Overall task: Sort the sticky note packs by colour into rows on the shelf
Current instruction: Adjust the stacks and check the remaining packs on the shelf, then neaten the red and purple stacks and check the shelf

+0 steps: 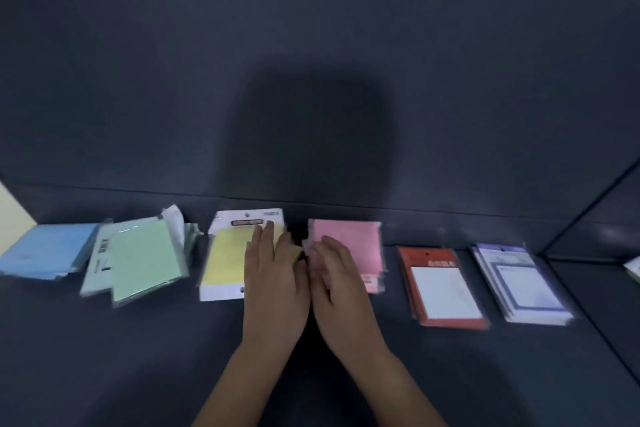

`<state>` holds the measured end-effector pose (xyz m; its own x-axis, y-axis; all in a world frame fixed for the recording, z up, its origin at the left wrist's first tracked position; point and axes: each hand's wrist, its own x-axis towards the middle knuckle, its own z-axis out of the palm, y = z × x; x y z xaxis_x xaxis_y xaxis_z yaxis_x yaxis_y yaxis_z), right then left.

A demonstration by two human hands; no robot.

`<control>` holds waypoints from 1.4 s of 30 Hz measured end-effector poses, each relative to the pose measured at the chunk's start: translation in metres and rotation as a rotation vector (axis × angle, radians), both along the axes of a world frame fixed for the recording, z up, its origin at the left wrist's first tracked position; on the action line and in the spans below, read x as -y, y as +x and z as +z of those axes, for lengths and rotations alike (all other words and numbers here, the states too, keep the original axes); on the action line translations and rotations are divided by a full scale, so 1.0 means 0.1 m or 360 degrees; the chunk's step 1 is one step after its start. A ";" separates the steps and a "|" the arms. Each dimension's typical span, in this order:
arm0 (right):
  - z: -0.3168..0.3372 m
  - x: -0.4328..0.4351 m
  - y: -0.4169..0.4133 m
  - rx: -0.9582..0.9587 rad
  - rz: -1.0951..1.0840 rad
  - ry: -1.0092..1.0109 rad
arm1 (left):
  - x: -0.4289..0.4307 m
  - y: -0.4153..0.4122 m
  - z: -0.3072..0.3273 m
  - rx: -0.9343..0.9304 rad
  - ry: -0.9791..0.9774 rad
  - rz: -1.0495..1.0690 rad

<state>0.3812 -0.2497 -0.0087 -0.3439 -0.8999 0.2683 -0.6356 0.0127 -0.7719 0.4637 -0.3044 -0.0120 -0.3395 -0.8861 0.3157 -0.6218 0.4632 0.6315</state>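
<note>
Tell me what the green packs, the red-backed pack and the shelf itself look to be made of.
Green packs: matte pastel paper in clear plastic sleeves, going by shiny edges jutting past the pads. Red-backed pack: white paper on red card, seemingly with a hang hole. Shelf: dark, matte, no glare; possibly fabric or coated board, unclear.

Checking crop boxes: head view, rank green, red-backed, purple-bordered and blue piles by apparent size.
1. green pile, fanned out.
2-3. red-backed pile and purple-bordered pile: alike, unranked.
4. blue pile, flattened by wide-angle edge.
</note>
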 end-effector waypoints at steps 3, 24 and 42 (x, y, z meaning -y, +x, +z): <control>0.09 -0.51 -0.44 -0.0039 -0.0138 -0.0052 | -0.43 -0.47 0.09 -0.0072 -0.0039 -0.0118; 0.28 -5.28 -3.66 -0.0226 -0.1759 0.0483 | -4.11 -4.30 0.33 0.0168 -0.0040 -0.1533; 0.16 -5.45 -6.04 -0.0138 -0.1792 0.0382 | -3.99 -6.62 0.34 0.0329 0.0069 -0.1430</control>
